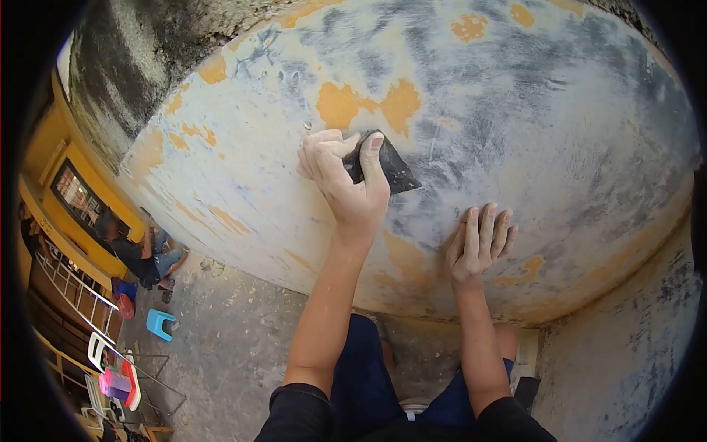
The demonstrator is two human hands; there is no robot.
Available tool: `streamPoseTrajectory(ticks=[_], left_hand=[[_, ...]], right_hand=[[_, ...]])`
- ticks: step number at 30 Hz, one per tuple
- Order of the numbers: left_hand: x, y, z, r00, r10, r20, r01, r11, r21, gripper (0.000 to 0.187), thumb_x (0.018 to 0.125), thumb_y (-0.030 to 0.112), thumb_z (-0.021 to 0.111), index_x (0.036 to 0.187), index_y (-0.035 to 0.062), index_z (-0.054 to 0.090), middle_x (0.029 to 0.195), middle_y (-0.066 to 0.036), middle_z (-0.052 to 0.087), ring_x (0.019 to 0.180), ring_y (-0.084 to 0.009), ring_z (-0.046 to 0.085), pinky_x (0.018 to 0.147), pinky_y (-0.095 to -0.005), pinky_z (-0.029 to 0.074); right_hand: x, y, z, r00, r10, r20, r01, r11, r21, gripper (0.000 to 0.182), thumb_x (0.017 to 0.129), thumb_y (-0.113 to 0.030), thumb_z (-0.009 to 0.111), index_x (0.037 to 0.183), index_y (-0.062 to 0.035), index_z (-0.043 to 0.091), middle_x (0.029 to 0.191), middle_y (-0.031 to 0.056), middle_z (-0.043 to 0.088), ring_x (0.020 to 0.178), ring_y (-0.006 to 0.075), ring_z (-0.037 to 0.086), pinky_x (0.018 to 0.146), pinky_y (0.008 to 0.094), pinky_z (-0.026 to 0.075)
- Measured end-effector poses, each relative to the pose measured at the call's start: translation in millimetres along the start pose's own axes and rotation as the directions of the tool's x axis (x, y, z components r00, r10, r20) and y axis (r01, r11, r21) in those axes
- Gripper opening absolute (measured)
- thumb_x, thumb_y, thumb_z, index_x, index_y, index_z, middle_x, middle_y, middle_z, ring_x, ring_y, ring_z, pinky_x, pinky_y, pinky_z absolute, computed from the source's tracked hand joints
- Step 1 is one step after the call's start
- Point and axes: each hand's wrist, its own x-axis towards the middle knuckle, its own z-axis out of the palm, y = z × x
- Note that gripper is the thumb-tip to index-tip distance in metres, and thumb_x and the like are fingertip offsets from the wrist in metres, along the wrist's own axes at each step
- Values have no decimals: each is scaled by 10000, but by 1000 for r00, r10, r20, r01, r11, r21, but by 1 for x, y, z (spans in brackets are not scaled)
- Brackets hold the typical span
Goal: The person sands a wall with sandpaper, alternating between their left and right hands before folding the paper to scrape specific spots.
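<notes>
My left hand (345,177) is closed round a dark, folded sheet of sandpaper (394,168), the thumb lying over it. The sandpaper is against a large wall (243,169) patched in white, grey and orange. Pale dust coats the fingers. Lower and to the right, my right hand (480,243) rests on the same wall with its fingers stretched out and nothing in it. Above the left hand are two orange patches (368,105) where the white coat is absent.
Another person (136,247) sits by the wall's far left end. On the concrete floor (236,346) stand a blue stool (160,324) and a metal ladder (77,295). A pink container (114,384) is at lower left. A side wall (626,346) meets the main wall at right.
</notes>
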Motion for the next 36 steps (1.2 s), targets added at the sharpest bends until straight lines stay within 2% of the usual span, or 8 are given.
streamPoseTrajectory(ticks=[7, 9, 14, 21, 25, 27, 31, 36], left_hand=[[71, -2, 15, 999, 27, -31, -27, 1000, -13, 234, 948, 198, 790, 942, 80, 588, 966, -69, 555, 960, -288, 521, 909, -445, 352], [61, -5, 13, 997, 75, -14, -74, 997, 24, 279, 938, 144, 822, 973, 43, 565, 980, -83, 547, 953, -232, 495, 869, -366, 413], [4, -5, -5, 999, 21, 44, -23, 999, 40, 279, 942, 127, 808, 1002, 38, 551, 973, -94, 535, 954, -243, 490, 874, -393, 411], [61, 2, 9, 998, -40, -43, 40, 999, 3, 250, 949, 204, 781, 930, 78, 566, 951, -68, 542, 976, -293, 522, 911, -475, 344], [8, 0, -1, 999, -46, 11, 46, 999, -1, 227, 943, 88, 794, 971, 40, 574, 973, -66, 550, 941, -223, 513, 829, -373, 430], [2, 2, -4, 996, -55, 70, 54, 998, 19, 264, 941, 212, 789, 920, 80, 561, 939, -82, 541, 949, -299, 517, 890, -474, 348], [58, -1, 5, 993, -112, 33, 111, 993, 28, 265, 937, 213, 794, 917, 79, 565, 940, -85, 547, 931, -299, 518, 880, -473, 352], [25, 3, 0, 986, -166, 35, 165, 986, 26, 277, 925, 133, 824, 955, 39, 565, 958, -68, 544, 940, -239, 503, 853, -370, 416]], right_hand=[[-4, -1, 4, 1000, 19, -25, -18, 1000, 21, 311, 971, -60, 690, 1274, -43, 758, 1496, 175, 630, 1514, 389, 450, 1288, 536, 230], [-3, 0, 4, 999, 15, -28, -15, 1000, 22, 313, 974, -63, 685, 1278, -44, 757, 1498, 169, 630, 1513, 393, 451, 1288, 536, 231], [-5, 1, -1, 1000, 7, 11, -7, 1000, 27, 326, 970, -73, 691, 1289, -44, 752, 1500, 165, 630, 1512, 398, 449, 1288, 534, 233], [-5, 3, 0, 1000, 9, -1, -9, 999, 51, 325, 985, -104, 671, 1295, -52, 752, 1494, 161, 636, 1509, 392, 452, 1292, 530, 228], [-7, 2, 0, 1000, 15, 2, -15, 999, 50, 323, 981, -101, 673, 1290, -55, 756, 1492, 162, 637, 1511, 392, 450, 1290, 532, 232], [-6, 3, 0, 1000, 11, 1, -11, 998, 55, 322, 981, -100, 671, 1288, -55, 757, 1493, 161, 636, 1510, 391, 450, 1290, 532, 234], [-7, 2, -3, 1000, 4, 12, -5, 999, 54, 324, 983, -104, 669, 1291, -52, 755, 1493, 158, 637, 1510, 391, 450, 1290, 532, 236], [-5, 3, -3, 1000, 11, 15, -12, 998, 58, 317, 986, -111, 669, 1285, -50, 756, 1489, 161, 639, 1509, 394, 450, 1291, 530, 236]])
